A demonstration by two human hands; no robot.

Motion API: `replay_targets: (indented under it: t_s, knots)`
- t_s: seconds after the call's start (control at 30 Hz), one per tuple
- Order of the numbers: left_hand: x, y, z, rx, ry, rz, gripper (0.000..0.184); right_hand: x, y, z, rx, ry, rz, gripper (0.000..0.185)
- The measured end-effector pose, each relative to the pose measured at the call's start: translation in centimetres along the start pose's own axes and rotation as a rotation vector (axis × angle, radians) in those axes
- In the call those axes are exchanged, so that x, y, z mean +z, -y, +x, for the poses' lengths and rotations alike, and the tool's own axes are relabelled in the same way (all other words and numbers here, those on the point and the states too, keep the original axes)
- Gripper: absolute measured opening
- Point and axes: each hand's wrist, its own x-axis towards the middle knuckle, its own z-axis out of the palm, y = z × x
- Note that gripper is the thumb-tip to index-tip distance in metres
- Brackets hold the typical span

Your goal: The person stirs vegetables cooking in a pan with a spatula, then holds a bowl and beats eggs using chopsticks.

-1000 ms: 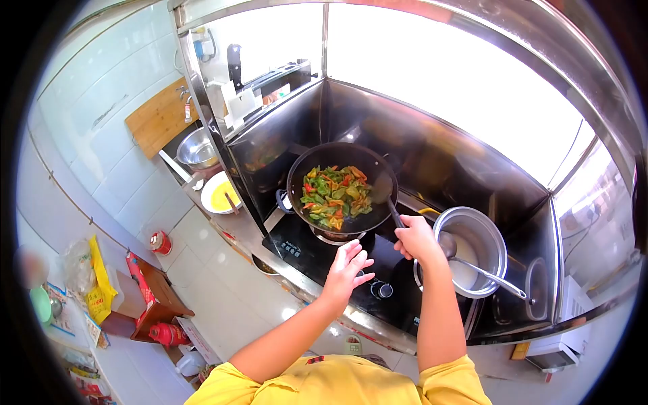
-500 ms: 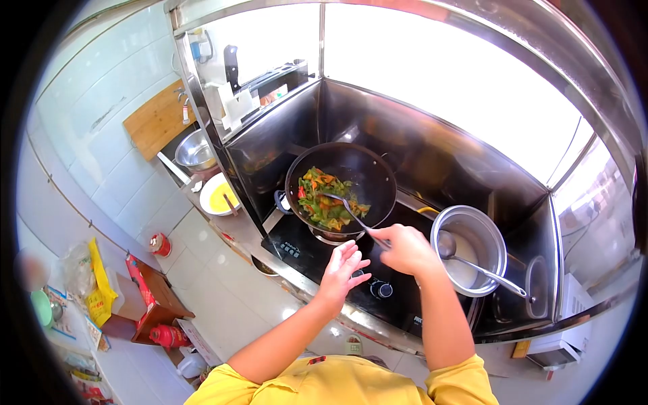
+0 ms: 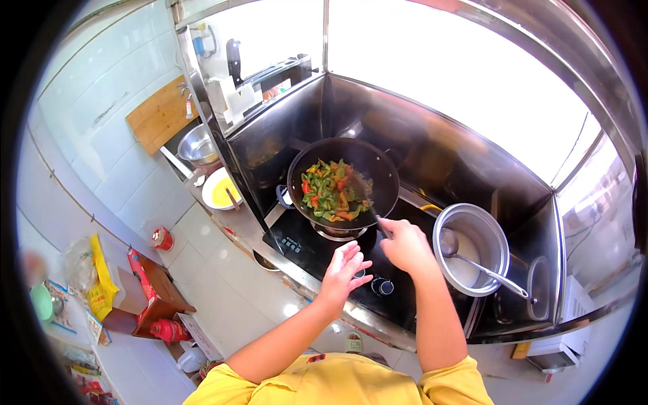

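Note:
My right hand (image 3: 406, 244) is closed around the handle of a long metal spatula (image 3: 380, 221). Its lower end reaches into a dark wok (image 3: 385, 165) and is blurred by motion among chopped green, red and orange vegetables (image 3: 331, 189). Over the front edge of the black gas stove (image 3: 297, 239), my left hand (image 3: 341, 273) hangs with fingers spread and nothing in it. The wok rests on the left burner, apart from my left hand.
A deep metal pot (image 3: 472, 216) with pale liquid and a ladle (image 3: 489, 272) stands to the right. At the left are a white bowl of yellow liquid (image 3: 220, 192), a steel bowl (image 3: 197, 145) and a cutting board (image 3: 156, 118). Steel panels (image 3: 432, 135) enclose the stove's back.
The spatula has swept through the vegetables, which now lie more gathered and turned over in the wok. My right hand has shifted slightly; my left hand stays nearly still.

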Motion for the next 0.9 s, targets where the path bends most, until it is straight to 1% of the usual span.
replay_targets:
  t_s: [0.03,0.07,0.1,0.17,0.2,0.27,0.3,0.37,0.4,0.43,0.53,0.57,0.63,0.67,0.7,0.77,0.83,0.87,0.9]
  knots:
    - [-0.1,0.1,-0.1,-0.004,-0.012,-0.006,0.056,-0.7,-0.2,-0.4,0.029,-0.012,0.009,0.037]
    - [-0.1,0.3,-0.1,-0.005,-0.016,-0.007,0.056,-2.0,0.1,-1.0,0.078,0.023,0.027,0.039]
    - [-0.2,0.3,0.1,-0.01,-0.013,-0.001,0.056,-2.7,-0.1,-1.5,0.11,-0.004,0.041,0.038]
    - [-0.1,0.3,0.3,-0.011,-0.008,0.006,0.056,-4.0,0.2,-1.5,0.303,0.06,0.178,0.04]
    - [0.0,0.4,0.3,-0.014,-0.007,0.011,0.056,-3.5,-0.8,-0.7,0.301,0.06,0.179,0.04]
    - [-0.1,0.5,0.3,-0.016,-0.011,0.019,0.057,-0.8,-4.2,2.4,0.393,0.155,0.48,0.047]
    - [-0.3,0.5,0.2,-0.019,-0.023,0.019,0.057,-0.1,-5.0,3.6,0.342,0.236,0.725,0.055]
    - [-0.6,0.4,0.1,-0.021,-0.042,0.018,0.057,2.1,-5.5,5.6,0.389,0.193,1.04,0.06]
    - [-0.8,0.4,0.0,-0.019,-0.057,0.015,0.057,2.8,-5.1,6.3,0.381,0.21,1.094,0.062]
    - [-0.9,0.3,0.0,-0.018,-0.071,0.013,0.057,3.2,-4.8,6.8,0.381,0.218,1.096,0.062]
    - [-0.7,-0.3,0.2,-0.001,-0.071,0.03,0.057,3.5,-3.5,7.2,0.248,0.313,0.98,0.061]
    - [-0.6,-0.3,0.3,0.0,-0.077,0.029,0.057,3.3,-3.1,6.8,0.247,0.319,0.98,0.061]
    - [0.0,-0.5,0.6,0.023,-0.044,0.042,0.057,2.2,-2.1,5.6,0.108,0.352,0.574,0.061]
    - [0.4,-0.5,0.7,0.03,-0.047,0.049,0.057,1.0,-1.5,4.6,0.088,0.323,0.446,0.061]
    - [0.6,-0.3,0.8,0.032,-0.049,0.048,0.057,0.3,-1.4,3.9,0.085,0.325,0.445,0.061]
    - [1.1,0.2,0.9,0.041,-0.044,0.052,0.057,-1.0,-1.8,2.3,-0.128,0.27,0.147,0.058]
    - [1.8,0.3,0.7,0.063,-0.067,0.059,0.055,-3.2,-1.7,0.2,-0.126,0.274,0.13,0.058]
    - [2.2,0.4,0.5,0.079,-0.087,0.065,0.053,-3.9,-2.2,-0.8,-0.185,0.235,0.133,0.059]
    - [2.2,0.7,0.3,0.082,-0.095,0.057,0.053,-4.7,-2.4,-1.7,-0.191,0.243,0.128,0.059]
